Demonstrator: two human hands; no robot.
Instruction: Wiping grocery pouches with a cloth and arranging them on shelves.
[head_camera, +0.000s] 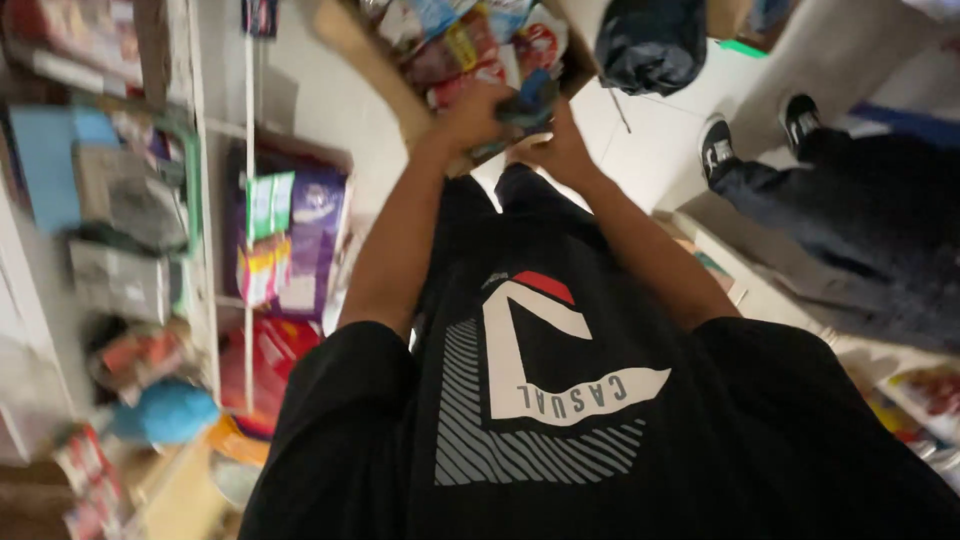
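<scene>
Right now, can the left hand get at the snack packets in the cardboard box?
Probably yes: the left hand is already at the cardboard box edge, beside the snack packets, nothing between. But both hands grip a dark packet.

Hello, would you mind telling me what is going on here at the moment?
A person in a black T-shirt looks down at their own hands. The left hand and right hand together grip a small dark packet just in front of an open cardboard box filled with colourful snack packets. Another person's legs stand to the right, and stocked shelves run along the left.
</scene>
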